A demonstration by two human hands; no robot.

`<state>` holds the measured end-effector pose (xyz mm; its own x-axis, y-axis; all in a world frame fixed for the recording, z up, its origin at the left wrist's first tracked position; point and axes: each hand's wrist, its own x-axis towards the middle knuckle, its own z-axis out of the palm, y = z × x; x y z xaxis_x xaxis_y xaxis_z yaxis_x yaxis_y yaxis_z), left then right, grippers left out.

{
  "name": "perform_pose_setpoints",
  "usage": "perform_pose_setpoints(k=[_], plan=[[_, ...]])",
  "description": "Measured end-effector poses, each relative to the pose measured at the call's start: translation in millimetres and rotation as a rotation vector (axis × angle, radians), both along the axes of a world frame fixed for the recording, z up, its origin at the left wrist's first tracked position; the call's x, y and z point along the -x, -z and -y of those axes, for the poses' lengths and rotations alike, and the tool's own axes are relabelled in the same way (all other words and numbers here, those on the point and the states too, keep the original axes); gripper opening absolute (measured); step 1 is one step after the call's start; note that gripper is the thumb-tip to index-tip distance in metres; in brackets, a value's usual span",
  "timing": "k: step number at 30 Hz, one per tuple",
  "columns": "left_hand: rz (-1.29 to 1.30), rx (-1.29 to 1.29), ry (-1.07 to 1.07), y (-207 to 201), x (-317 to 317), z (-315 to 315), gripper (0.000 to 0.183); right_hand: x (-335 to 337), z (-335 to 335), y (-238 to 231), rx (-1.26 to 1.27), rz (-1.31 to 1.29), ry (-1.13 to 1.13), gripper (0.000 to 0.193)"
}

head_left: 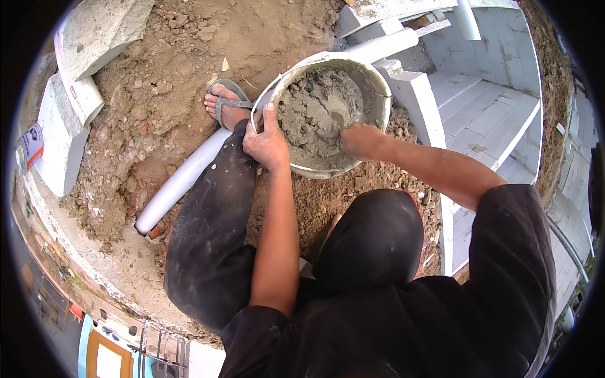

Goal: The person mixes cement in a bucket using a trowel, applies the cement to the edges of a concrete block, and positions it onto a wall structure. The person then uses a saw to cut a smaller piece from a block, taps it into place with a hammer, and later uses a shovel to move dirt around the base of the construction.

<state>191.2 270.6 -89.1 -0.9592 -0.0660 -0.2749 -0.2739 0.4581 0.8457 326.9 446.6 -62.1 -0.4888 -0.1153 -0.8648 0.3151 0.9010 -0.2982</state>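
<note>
A pale round bucket [382,101] stands tilted on the soil between my knees and a block wall. Wet grey mortar [315,104] fills much of it, rough and lumpy on top. On the bucket's left side my left hand [267,145] is closed over the rim, thumb up, beside the thin white handle [270,87]. My right hand [362,142] is closed in a fist inside the right part of the bucket, low over the mortar. Whatever it grips is hidden by the fingers and the mortar.
White pipes [183,179] lie left of my leg and behind the bucket [394,44]. At right stands a low white block structure [419,107] with a stepped inside. Large pale blocks [63,142] sit at far left. My sandalled foot [228,104] rests on loose brown soil.
</note>
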Motion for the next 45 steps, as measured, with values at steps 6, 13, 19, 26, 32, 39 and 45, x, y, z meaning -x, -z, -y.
perform_pose_setpoints(k=[6, 13, 19, 26, 32, 39, 45], plan=[[-0.022, 0.027, -0.034, 1, 4, 11, 0.039, 42, 35, -40, 0.469, 0.222, 0.853, 0.036], [-0.013, -0.005, -0.032, -4, 7, 5, 0.033, 6, 61, 14, 1.076, 0.436, 1.756, 0.03], [-0.038, -0.019, -0.035, 1, 10, 13, 0.045, -21, 56, -26, 1.526, 0.432, 2.06, 0.046], [-0.031, 0.032, -0.046, 1, 6, 11, 0.04, -1, -9, -118, 0.438, 0.03, 1.208, 0.045], [-0.077, 0.022, -0.02, 5, 4, 2, 0.04, -35, 17, -35, -0.019, -0.101, 0.437, 0.039], [-0.095, 0.112, 0.018, 8, 5, 6, 0.046, -4, -45, -91, -0.447, -0.306, 0.175, 0.03], [-0.087, -0.008, -0.047, -1, 4, 1, 0.045, 5, 4, -21, -0.223, -0.123, 0.0, 0.026]])
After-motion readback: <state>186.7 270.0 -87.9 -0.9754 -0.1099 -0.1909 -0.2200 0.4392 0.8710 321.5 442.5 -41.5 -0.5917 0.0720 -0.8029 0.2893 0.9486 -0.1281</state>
